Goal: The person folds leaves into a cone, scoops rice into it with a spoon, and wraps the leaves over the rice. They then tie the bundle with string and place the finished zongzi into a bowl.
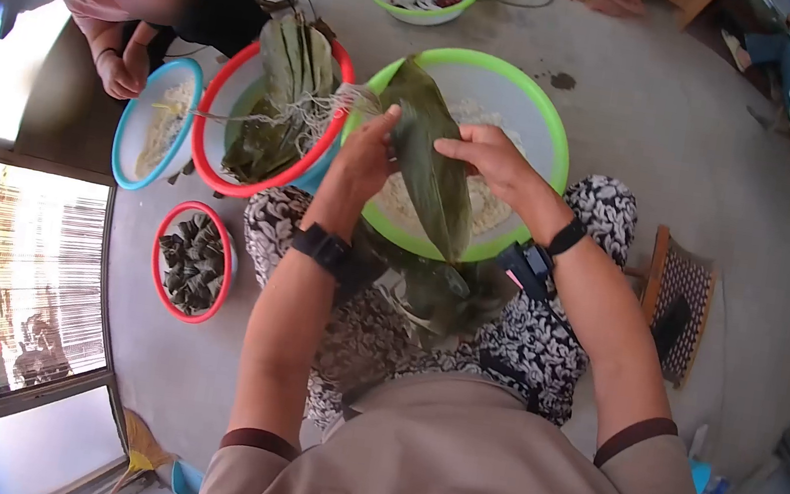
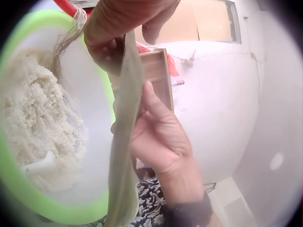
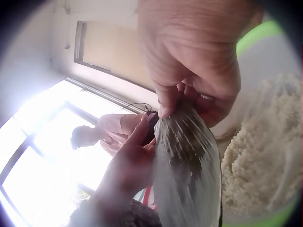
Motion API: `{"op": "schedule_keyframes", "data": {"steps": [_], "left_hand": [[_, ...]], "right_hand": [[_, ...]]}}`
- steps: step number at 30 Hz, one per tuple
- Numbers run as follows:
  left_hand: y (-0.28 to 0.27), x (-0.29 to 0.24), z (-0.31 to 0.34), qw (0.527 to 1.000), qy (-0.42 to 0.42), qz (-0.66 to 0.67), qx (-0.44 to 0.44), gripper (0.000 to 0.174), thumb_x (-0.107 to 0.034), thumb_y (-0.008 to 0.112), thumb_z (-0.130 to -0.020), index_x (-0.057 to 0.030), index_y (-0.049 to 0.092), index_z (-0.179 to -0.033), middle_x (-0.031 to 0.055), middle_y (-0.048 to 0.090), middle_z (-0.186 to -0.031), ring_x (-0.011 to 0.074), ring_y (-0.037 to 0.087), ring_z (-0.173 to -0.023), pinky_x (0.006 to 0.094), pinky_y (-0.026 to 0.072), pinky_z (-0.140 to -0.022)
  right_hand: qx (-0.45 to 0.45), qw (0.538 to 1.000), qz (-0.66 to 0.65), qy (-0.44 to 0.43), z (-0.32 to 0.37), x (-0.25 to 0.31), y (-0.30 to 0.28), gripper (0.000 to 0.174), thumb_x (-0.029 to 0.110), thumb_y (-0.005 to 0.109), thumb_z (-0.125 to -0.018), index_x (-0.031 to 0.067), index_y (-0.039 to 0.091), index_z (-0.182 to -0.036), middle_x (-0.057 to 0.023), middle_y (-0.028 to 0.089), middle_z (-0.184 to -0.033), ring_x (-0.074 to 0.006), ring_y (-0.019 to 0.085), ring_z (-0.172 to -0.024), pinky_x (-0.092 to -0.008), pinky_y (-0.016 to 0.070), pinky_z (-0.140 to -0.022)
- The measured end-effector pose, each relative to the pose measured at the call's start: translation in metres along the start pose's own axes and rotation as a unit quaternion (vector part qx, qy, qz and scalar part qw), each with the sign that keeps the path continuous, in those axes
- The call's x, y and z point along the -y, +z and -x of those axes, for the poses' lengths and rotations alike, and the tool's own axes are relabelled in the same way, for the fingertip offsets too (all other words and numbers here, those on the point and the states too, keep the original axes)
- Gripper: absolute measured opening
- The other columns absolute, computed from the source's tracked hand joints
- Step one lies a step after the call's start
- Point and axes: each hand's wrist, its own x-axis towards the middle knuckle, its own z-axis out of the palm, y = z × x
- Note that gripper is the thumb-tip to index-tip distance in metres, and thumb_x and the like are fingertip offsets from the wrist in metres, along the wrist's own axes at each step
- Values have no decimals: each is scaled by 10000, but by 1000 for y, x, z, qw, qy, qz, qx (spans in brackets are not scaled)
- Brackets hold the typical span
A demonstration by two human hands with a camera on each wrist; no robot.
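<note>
Both hands hold a broad green leaf (image 1: pixel 427 166) over the green-rimmed basin (image 1: pixel 559 134), which contains white rice (image 2: pixel 40 113). The left hand (image 1: pixel 370 158) pinches one edge of the leaf, thumb up, in the head view. On the opposite edge the right hand (image 1: pixel 500 164) grips it between thumb and fingers. Seen from the right wrist, the leaf (image 3: pixel 187 175) is wet and ribbed, hanging from the right hand (image 3: pixel 199 61). In the left wrist view the leaf (image 2: pixel 124 142) appears nearly edge-on. A white utensil (image 2: pixel 40 165) lies in the rice.
A red-rimmed basin (image 1: pixel 206 175) with leaves and strings (image 1: pixel 317 120) stands left of the green one. Beyond are a blue-rimmed basin (image 1: pixel 117 142) and another person (image 1: pixel 122 72). Dark wrapped bundles (image 1: pixel 191 264) fill a small red-rimmed bowl. A woven stool (image 1: pixel 681 297) stands at right.
</note>
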Motion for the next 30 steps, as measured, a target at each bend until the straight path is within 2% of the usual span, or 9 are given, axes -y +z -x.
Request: {"op": "schedule_keyframes", "data": {"steps": [8, 12, 14, 18, 20, 22, 24, 26, 30], "left_hand": [[-8, 3, -6, 999, -16, -2, 39, 204, -191, 586, -951, -50, 595, -1098, 63, 659, -1026, 187, 640, -914, 377, 520, -832], [-12, 2, -10, 1000, -8, -19, 22, 196, -196, 599, -947, -64, 585, -1092, 46, 658, -1044, 182, 646, -927, 386, 523, -830], [-18, 2, -15, 999, 19, -1, -34, 175, -199, 597, -950, -86, 589, -1084, 29, 660, -1046, 169, 647, -915, 382, 525, -818], [-26, 2, -18, 996, 69, 26, -43, 153, -198, 603, -950, -97, 595, -1065, 8, 666, -995, 151, 648, -872, 347, 524, -780], [-28, 5, -15, 998, 52, 19, -36, 142, -192, 618, -941, -96, 594, -1044, -1, 663, -967, 144, 647, -846, 320, 521, -750], [-24, 2, -11, 958, 188, -214, -37, 248, -182, 519, -987, -19, 563, -1170, 91, 647, -1105, 230, 631, -989, 353, 505, -867], [-17, -3, -6, 948, 188, -250, -55, 238, -186, 513, -991, -31, 564, -1164, 84, 643, -1105, 231, 631, -986, 357, 509, -843], [-15, -3, -9, 995, 83, 0, -49, 139, -187, 652, -921, -104, 591, -1015, -17, 660, -937, 116, 637, -805, 307, 519, -727], [2, -6, -2, 995, 78, 56, 11, 250, -287, 609, -949, -108, 594, -1122, 24, 664, -1013, 153, 643, -871, 300, 509, -757]], "right_hand": [[-12, 1000, 7, 1, 0, -3, -3, 247, 268, 672, -884, 54, 648, -1004, -12, 669, -926, -95, 628, -812, -271, 488, -693], [-63, 998, 25, 14, 5, 4, 1, 325, 319, 703, -858, 64, 633, -1047, -7, 654, -951, -103, 615, -838, -287, 488, -710], [-76, 995, 56, 44, 2, 2, 0, 400, 372, 741, -820, 81, 621, -1066, 3, 640, -946, -111, 601, -839, -289, 482, -715], [-54, 996, 62, 40, 1, -6, -3, 363, 393, 779, -783, 109, 628, -952, 17, 624, -854, -109, 598, -762, -267, 479, -692], [-45, 997, 45, 50, 0, -9, -3, 334, 388, 791, -773, 123, 625, -891, 22, 620, -824, -104, 598, -732, -257, 483, -674], [-22, 998, 30, 44, -4, -7, -2, 315, 380, 793, -774, 134, 621, -867, 24, 624, -825, -97, 597, -728, -248, 483, -663], [-18, 998, 41, 34, -3, -4, -2, 289, 365, 782, -789, 141, 615, -864, 36, 609, -812, -87, 587, -726, -255, 485, -667], [-31, 999, 8, 30, -5, -7, -4, 256, 340, 769, -806, 148, 606, -854, 49, 591, -804, -80, 574, -724, -261, 486, -668], [-40, 999, -2, 15, 0, 1, 0, 184, 277, 717, -850, 149, 585, -860, 50, 582, -818, -78, 561, -737, -269, 484, -680]]}}
